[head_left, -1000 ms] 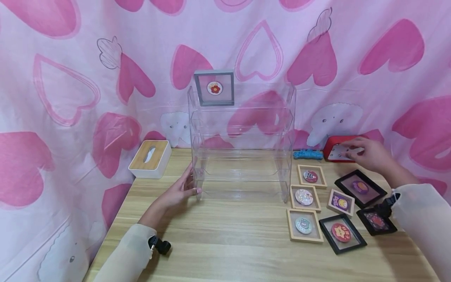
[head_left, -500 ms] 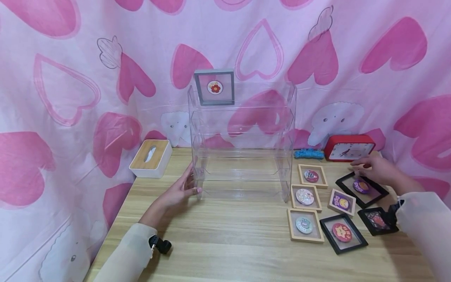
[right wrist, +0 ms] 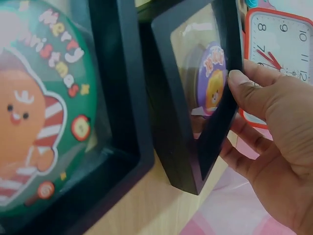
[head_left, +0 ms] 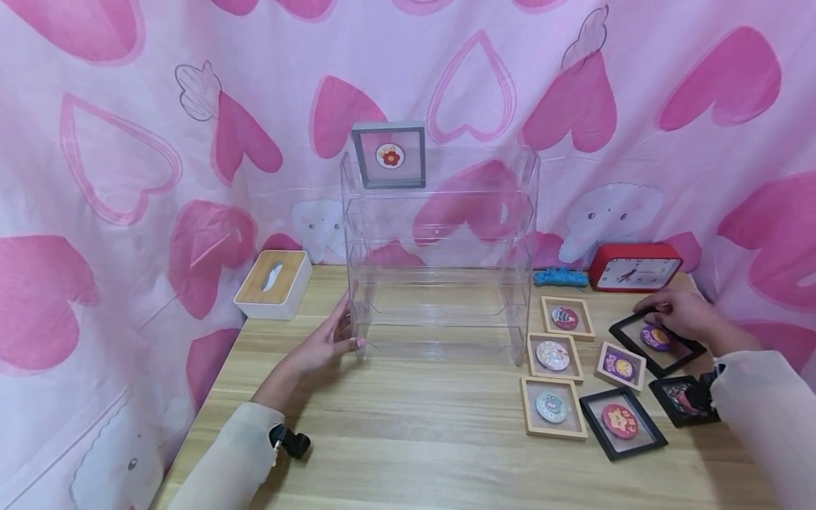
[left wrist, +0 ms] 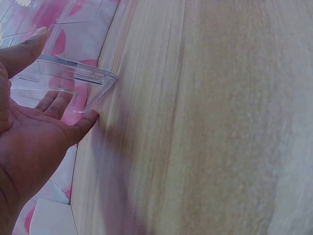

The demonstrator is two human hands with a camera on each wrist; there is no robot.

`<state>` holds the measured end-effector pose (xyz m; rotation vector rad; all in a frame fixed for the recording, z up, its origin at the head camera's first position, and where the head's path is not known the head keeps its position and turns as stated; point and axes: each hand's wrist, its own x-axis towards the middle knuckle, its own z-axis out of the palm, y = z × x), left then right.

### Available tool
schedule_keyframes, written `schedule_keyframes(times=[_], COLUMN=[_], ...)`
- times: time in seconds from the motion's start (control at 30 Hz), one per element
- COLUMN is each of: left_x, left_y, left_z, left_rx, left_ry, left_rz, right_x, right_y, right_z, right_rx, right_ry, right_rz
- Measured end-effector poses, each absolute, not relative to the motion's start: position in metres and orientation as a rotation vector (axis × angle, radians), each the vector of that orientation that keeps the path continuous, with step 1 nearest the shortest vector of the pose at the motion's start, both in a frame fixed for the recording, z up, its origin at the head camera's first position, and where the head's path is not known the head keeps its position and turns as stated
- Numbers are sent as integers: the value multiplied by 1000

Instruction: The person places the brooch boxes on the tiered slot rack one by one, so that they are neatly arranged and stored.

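Observation:
My right hand (head_left: pixel 688 320) is at the far edge of a black display frame (right wrist: pixel 208 147) with a purple round badge inside. In the right wrist view the thumb lies on the frame's border and the fingers are behind it. My left hand (head_left: pixel 321 347) holds the lower left side of a clear acrylic tiered rack (head_left: pixel 440 312). Its thumb is at the front edge, and the other fingers (left wrist: pixel 58 105) reach along the outer side. A grey frame (head_left: pixel 421 156) with a red flower badge stands on the rack's top tier at the left.
Several wooden frames (head_left: pixel 524 407) and two more black frames (head_left: pixel 650 448) lie right of the rack. Behind them are a red clock (head_left: pixel 637 268) and a blue bundle (head_left: pixel 561 278). A tissue box (head_left: pixel 273 287) stands at the left. A pink heart-patterned curtain (head_left: pixel 465 64) hangs behind.
My right hand has come away from the red clock's face, moved down toward me, and taken the far edge of the black frame. My left hand stays at the rack.

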<state>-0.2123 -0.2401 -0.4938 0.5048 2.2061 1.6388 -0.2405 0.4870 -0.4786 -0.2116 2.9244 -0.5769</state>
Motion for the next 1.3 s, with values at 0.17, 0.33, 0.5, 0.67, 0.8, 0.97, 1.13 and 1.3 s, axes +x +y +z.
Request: schedule_keyframes(times=[0.17, 0.33, 0.5, 0.67, 0.8, 0.97, 1.13, 1.3], left_x=[-212, -213, -212, -210, -210, -210, -210, -209], left_y=[-240, -240, -240, -241, -240, -239, -238, -238], left_z=[-494, -494, -493, -493, -493, -493, -493, -492], left_rx=[504, 522, 491, 456, 455, 469, 499, 487], left_ry=[2205, 2186, 2208, 2226, 2218, 2197, 2186, 2190], left_rz=[1636, 1650, 1633, 1615, 1623, 1640, 1652, 1653], right_x=[-242, -241, -238, -233, -229, -226, -223, -223], right_y=[488, 495, 505, 511, 512, 516, 515, 509], right_z=[-482, -483, -481, -474, -469, -470, -465, -454], right_rx=[-179, -210, -327, -372, -354, -415, -431, -399], right_ry=[2936, 2954, 3059, 3076, 3083, 3160, 3233, 3289], right_rz=[-564, -591, -563, -570, -567, -574, -586, -608])
